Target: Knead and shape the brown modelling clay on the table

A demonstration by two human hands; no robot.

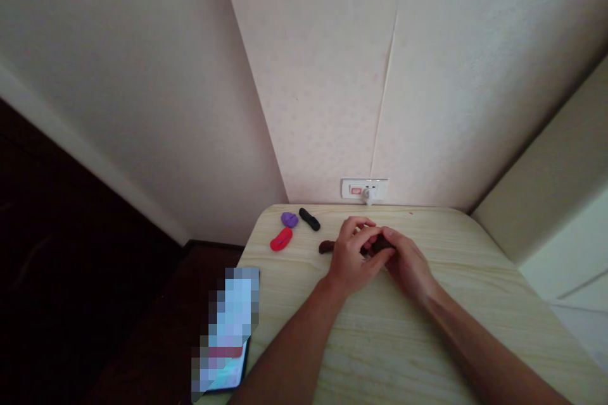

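Both of my hands meet over the far middle of a pale wood-grain table [380,342]. My left hand [350,256] and my right hand [406,262] have their fingers curled together around a dark brown lump [380,244] that looks like modelling clay; most of it is hidden by the fingers. A small brown piece [326,247] lies on the table just left of my left hand, apart from it.
Further left lie a purple lump [289,219], a black roll [309,219] and a red piece [281,240]. A phone [228,335] hangs over the table's near left edge. A wall socket [364,189] with a plug sits behind the table.
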